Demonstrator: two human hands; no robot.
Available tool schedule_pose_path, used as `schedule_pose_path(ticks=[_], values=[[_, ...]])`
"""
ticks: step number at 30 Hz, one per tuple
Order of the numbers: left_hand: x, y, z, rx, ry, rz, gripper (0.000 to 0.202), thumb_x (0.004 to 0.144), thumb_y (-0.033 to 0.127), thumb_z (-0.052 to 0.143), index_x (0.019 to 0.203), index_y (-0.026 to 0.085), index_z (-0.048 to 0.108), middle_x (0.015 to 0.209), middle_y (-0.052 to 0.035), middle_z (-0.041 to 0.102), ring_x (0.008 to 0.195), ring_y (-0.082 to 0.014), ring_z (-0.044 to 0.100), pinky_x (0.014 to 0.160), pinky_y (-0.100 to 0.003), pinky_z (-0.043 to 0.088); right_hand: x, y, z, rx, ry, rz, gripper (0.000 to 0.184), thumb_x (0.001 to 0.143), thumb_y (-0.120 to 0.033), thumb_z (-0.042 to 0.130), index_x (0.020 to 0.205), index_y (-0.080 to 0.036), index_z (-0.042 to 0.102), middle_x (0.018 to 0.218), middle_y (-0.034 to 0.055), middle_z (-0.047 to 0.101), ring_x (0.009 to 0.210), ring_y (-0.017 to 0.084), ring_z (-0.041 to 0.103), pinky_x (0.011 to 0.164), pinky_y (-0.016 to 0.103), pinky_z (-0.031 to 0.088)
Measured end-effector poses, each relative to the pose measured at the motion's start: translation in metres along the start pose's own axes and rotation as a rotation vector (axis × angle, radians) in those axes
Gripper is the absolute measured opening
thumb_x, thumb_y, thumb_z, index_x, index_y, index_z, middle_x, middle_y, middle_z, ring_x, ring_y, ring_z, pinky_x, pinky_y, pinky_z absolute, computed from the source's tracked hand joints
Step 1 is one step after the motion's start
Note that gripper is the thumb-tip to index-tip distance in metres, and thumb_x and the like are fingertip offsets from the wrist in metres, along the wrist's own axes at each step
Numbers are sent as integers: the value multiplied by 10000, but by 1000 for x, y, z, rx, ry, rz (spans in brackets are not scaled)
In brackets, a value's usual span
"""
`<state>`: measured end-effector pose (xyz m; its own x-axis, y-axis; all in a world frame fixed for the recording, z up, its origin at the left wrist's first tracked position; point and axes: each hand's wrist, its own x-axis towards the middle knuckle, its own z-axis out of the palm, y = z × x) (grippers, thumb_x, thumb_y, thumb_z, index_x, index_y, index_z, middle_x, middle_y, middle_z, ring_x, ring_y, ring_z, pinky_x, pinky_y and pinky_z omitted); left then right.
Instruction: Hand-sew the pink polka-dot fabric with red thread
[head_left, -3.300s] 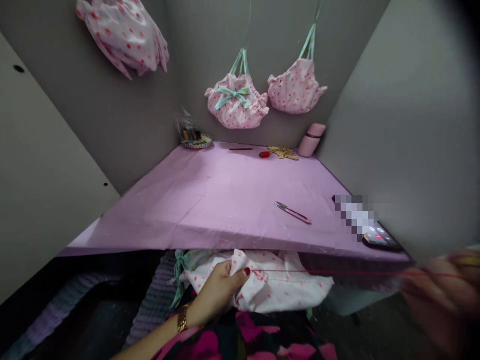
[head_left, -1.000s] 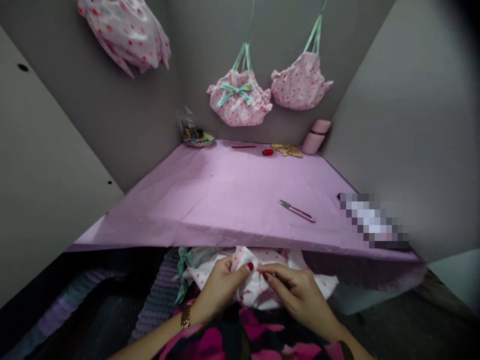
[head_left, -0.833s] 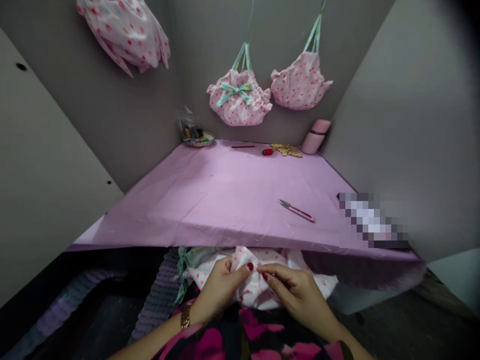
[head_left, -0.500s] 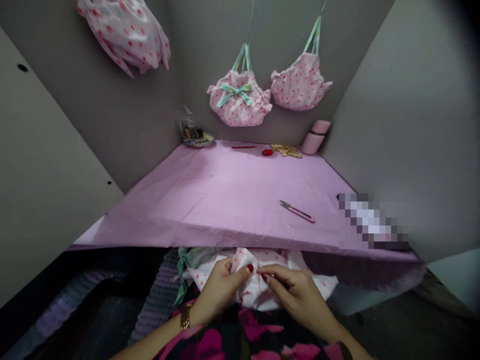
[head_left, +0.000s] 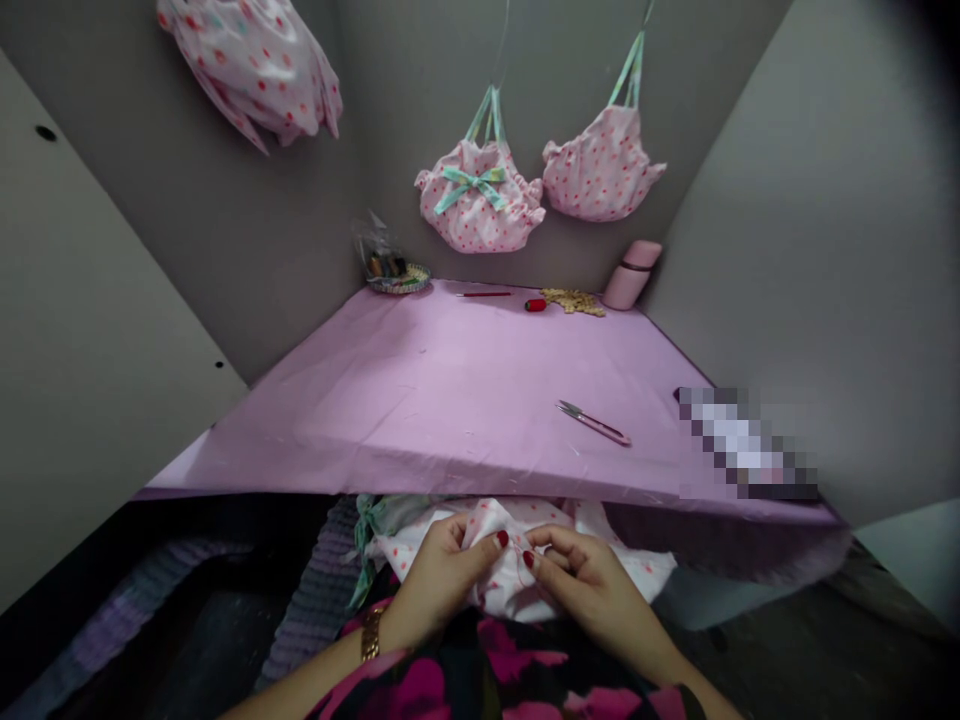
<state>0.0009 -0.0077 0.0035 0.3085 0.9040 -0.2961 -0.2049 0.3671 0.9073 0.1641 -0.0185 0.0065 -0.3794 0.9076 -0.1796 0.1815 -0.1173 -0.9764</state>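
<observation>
A white cloth garment with red dots [head_left: 517, 590] lies across my lap, below the table's front edge. My left hand [head_left: 450, 565] is closed on a fold of it, thumb pressed on top. Close by on the right, my right hand [head_left: 581, 575] has its thumb and fingers nearly together at the cloth. A thin red thread [head_left: 519, 565] runs over the fabric between the two hands. Whether a needle sits in the right fingertips is too small to make out. Green ties [head_left: 365, 530] hang from the garment's left side.
On the pink-covered table [head_left: 450, 380] lie thread snips [head_left: 594, 423], a red thread spool [head_left: 535, 305] and a red pencil-like stick [head_left: 484, 294]. A pink flask [head_left: 632, 275] and a small basket [head_left: 401, 280] stand at the back. Dotted garments [head_left: 480, 205] hang above. A blurred-out object [head_left: 742, 440] lies right.
My right hand's fingers have shifted slightly right and curled at the cloth. The left hand keeps its hold almost unmoved.
</observation>
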Motion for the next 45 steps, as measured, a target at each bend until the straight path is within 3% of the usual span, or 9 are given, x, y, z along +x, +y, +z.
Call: schedule_pose_path(ticks=[5,18,28,45], values=[[-1,0,0,9,1,48,215,661,326,594,692,126,523,579,27,459,475,-71,358,472,-207,282,-1,1,0,-20,10,12,177,812,-294,461,832,-132,530,514,-50,351,436,62,247,403,186,163],[2,-3,-2,2,-13,29,207,655,314,600,666,122,523,575,21,461,473,-72,369,475,-208,287,-1,-4,3,-155,68,-46,173,816,-288,452,774,-146,543,475,-60,280,419,70,225,390,189,145],[2,-6,-2,-109,-53,-3,218,674,315,593,713,111,527,625,-13,501,524,-93,427,515,-227,323,1,-3,3,37,41,-40,210,807,-336,497,795,-133,545,478,-67,303,411,54,214,387,178,145],[0,-1,1,-221,-114,-33,236,664,340,612,682,122,523,598,5,510,491,-76,416,494,-208,306,5,7,6,218,18,-17,272,780,-418,526,787,-146,516,492,-70,319,399,46,215,375,169,138]])
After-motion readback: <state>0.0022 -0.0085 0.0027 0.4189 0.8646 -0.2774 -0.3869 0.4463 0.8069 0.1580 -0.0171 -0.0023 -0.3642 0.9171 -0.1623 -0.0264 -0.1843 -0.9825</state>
